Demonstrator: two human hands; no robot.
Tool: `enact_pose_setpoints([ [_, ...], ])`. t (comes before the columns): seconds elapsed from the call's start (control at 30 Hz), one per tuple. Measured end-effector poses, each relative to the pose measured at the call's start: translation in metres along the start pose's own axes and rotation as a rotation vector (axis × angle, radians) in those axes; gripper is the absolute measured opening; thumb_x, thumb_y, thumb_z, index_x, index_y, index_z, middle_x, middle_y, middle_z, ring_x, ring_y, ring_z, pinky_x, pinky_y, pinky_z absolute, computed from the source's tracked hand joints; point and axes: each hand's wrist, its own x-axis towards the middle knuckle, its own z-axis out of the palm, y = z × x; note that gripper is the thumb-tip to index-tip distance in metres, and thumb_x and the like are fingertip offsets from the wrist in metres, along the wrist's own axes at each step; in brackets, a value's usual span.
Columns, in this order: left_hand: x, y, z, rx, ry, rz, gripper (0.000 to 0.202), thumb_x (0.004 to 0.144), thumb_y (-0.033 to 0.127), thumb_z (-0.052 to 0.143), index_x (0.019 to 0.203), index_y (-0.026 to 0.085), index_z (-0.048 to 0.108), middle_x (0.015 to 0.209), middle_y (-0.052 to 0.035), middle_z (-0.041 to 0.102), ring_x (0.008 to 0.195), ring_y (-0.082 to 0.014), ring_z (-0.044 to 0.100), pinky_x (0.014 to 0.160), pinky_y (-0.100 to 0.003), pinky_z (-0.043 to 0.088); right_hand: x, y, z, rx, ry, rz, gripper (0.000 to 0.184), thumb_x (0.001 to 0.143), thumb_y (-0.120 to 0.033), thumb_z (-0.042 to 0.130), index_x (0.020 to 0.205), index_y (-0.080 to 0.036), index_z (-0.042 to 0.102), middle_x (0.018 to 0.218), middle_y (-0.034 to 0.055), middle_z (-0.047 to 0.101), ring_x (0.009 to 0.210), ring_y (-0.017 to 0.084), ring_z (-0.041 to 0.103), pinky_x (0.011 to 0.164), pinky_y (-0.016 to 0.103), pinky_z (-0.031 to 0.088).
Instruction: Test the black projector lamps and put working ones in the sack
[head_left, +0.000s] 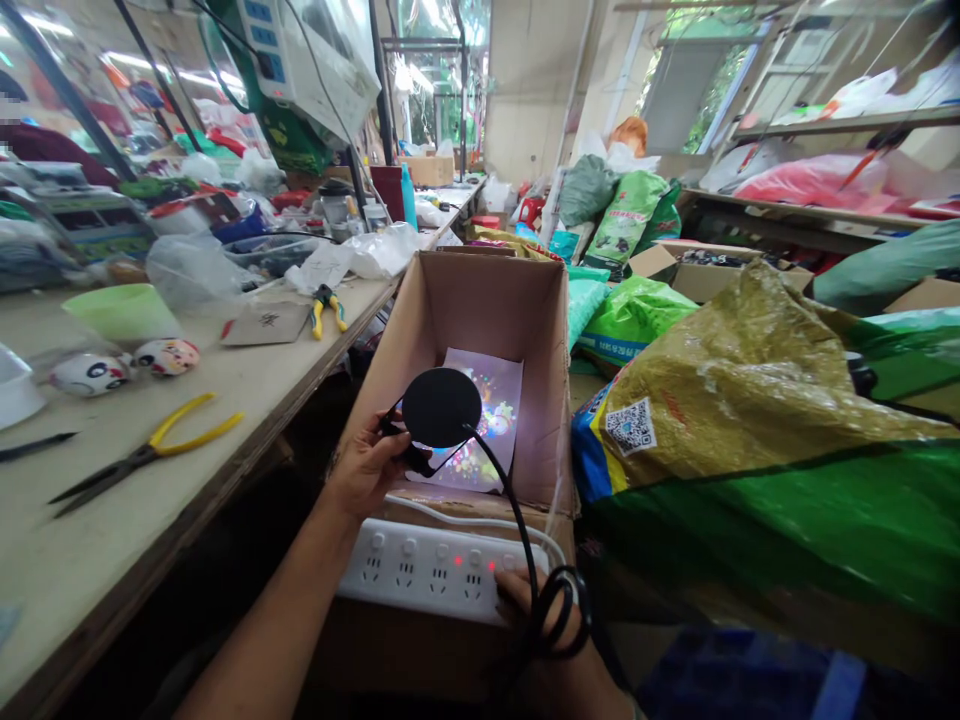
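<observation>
My left hand is closed on the bracket of a round black projector lamp, holding it over an open cardboard box. Coloured light patterns fall on a white sheet of paper inside the box. A black cable runs from the lamp down to a coil by my right hand. The fingers of that hand are closed around a dark plug, mostly hidden, at the right end of a white power strip. Two red lights glow on the strip.
On the workbench at left lie yellow-handled long-nose pliers, smaller pliers, painted round figures and a pale green cup. Large gold-and-green sacks crowd the right side. A white multi-socket unit hangs above the bench.
</observation>
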Motion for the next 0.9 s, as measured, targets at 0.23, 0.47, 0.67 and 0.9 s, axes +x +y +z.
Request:
enact_pose_setpoints([
  [0.23,-0.001,0.001,-0.001,0.019,-0.015,-0.005,0.042,0.055,0.020,0.081,0.087,0.020,0.053,0.071,0.0049,0.067,0.057,-0.0162,0.066,0.050,-0.027,0.056,0.000,-0.002,0.000,0.010,0.051,-0.015,0.034,0.082,-0.012,0.047,0.110,-0.026,0.059,0.088,0.0065,0.067,0.076,0.022,0.066,0.064,0.034,0.057],
  [0.47,-0.004,0.000,0.007,0.077,-0.047,-0.023,0.044,0.054,0.025,0.081,0.087,0.020,0.052,0.072,0.0036,0.066,0.056,-0.0164,0.065,0.052,-0.029,0.055,-0.004,0.016,0.013,0.022,0.100,-0.061,0.026,0.082,-0.015,0.050,0.099,-0.025,0.066,0.083,0.0054,0.067,0.071,0.020,0.067,0.058,0.029,0.057],
  [0.67,-0.014,-0.003,0.018,0.284,0.017,0.094,0.035,0.056,0.025,0.078,0.082,0.020,0.056,0.069,0.0047,0.064,0.058,-0.0139,0.062,0.057,-0.026,0.052,0.001,0.002,0.002,0.381,0.134,0.283,0.010,0.083,-0.024,0.057,0.086,-0.022,0.066,0.076,0.0033,0.068,0.070,0.020,0.066,0.062,0.027,0.055],
  [0.9,-0.059,-0.011,0.044,0.912,0.001,0.498,0.021,0.068,0.014,0.068,0.085,0.025,0.063,0.067,0.0039,0.064,0.058,-0.0145,0.058,0.058,-0.025,0.045,0.019,-0.014,-0.043,0.704,0.223,0.615,0.026,0.084,-0.040,0.058,0.105,-0.024,0.056,0.116,0.0112,0.062,0.103,0.026,0.062,0.081,0.035,0.054],
])
